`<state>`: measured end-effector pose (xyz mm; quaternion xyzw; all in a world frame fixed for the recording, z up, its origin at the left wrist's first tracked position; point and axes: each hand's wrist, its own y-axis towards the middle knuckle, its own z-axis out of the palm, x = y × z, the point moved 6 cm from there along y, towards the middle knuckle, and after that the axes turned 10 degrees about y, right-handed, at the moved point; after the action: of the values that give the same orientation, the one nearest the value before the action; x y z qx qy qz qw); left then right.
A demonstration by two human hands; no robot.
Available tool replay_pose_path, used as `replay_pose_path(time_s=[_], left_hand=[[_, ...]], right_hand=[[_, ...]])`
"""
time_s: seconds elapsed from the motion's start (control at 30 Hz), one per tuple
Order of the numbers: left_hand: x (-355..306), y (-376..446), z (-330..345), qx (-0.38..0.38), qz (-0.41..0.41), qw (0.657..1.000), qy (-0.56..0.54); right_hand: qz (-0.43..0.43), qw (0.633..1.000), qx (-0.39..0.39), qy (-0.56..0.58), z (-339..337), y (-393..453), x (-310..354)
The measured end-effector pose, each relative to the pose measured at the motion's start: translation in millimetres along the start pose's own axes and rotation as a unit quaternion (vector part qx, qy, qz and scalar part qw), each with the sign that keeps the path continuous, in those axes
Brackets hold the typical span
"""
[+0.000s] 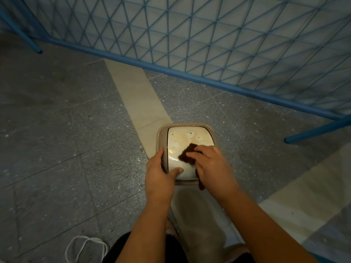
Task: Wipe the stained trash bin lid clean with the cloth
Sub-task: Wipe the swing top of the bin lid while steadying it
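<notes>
Two hands work: right hand (210,164) presses cloth (187,155) on stained lid (182,137).

The trash bin lid (187,141) is showing glossy cream-white, with brownish-yellow smears and small dark brown speckles scattered over its far half. Around it the bin's rim (161,137) is looking dull beige-tan. The cloth (187,154) is appearing a deep, fuzzy dark brown against the pale lid. The floor (57,120) is showing grey-blue terrazzo flecked with tiny white chips, and a plain cream strip (136,92) is crossing it diagonally; paler cream and grey patches are lying at the right. The fence (209,44) is standing out bright blue, its thin bars forming a lattice of triangles over a pale grey-white backing. A white cord loop (85,247) is lying on the floor at the bottom edge.
</notes>
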<state>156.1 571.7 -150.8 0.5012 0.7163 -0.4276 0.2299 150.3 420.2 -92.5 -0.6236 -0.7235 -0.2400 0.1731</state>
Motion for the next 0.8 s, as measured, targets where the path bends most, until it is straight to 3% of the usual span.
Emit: replay_pose_path(time_s=[0.13, 0.2, 0.47, 0.63, 0.8], left_hand=[[-1, 2, 0, -0.006, 0.003, 1.0, 0.015], [-2, 2, -1, -0.008, 0.006, 1.0, 0.015], [-10, 2, -7, -0.001, 0.017, 0.999, 0.033], [-18, 5, -15, -0.063, 0.007, 0.996, 0.07], [-37, -13, 2, -0.04, 0.068, 0.99, 0.114]], right_hand=[[-0.095, 0.993, 0.074, -0.002, 21, 8, 28], [-0.096, 0.991, 0.098, 0.004, 31, 20, 36], [0.149, 0.989, 0.004, 0.003, -18, 26, -53], [0.205, 0.978, -0.023, 0.042, -23, -12, -62], [0.24, 0.965, -0.079, 0.069, -17, -49, -51]])
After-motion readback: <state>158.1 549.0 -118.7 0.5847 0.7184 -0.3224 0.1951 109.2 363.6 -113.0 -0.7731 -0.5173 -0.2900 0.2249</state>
